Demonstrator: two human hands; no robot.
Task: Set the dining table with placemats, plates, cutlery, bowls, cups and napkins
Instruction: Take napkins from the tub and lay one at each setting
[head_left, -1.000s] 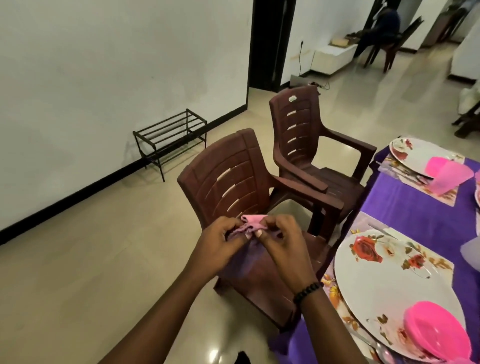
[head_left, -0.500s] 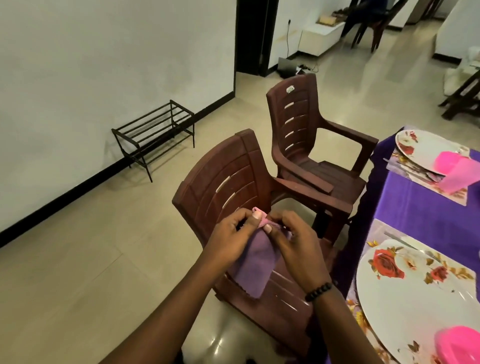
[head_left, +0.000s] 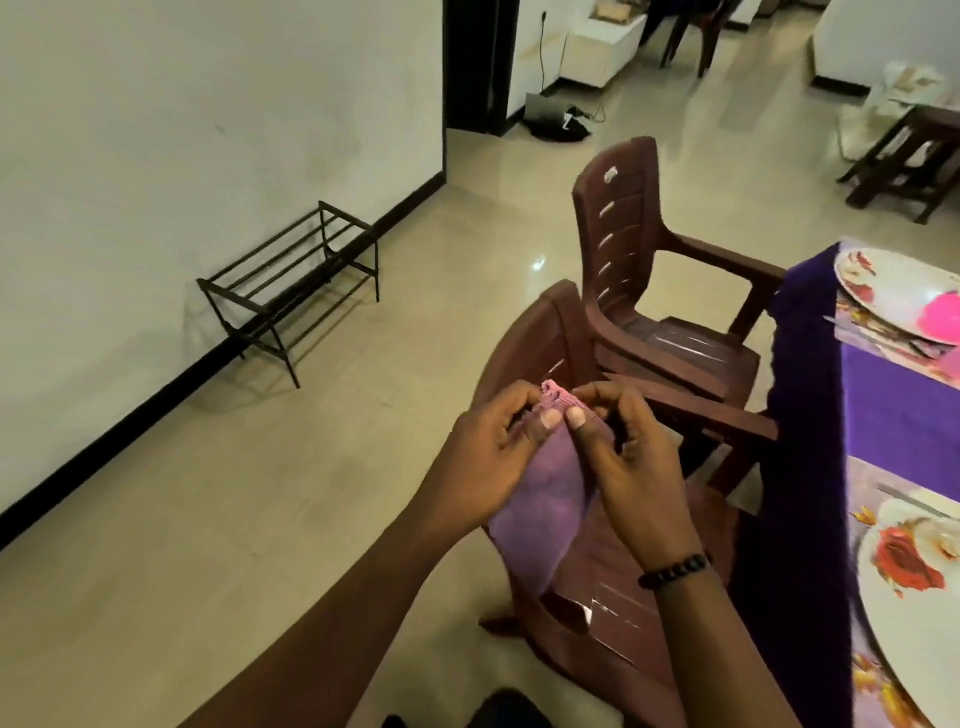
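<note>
Two hands, left hand (head_left: 488, 462) and right hand (head_left: 631, 467), pinch napkin (head_left: 540, 499) above brown chair (head_left: 597, 613).

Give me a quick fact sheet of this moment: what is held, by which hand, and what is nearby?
held item: purple napkin, gathered at its top, hanging down
left hand: pinches the napkin top
right hand: pinches the napkin top
wrist: beaded bracelet on the right
below: brown plastic chair
right edge: floral plate, purple tablecloth
</note>
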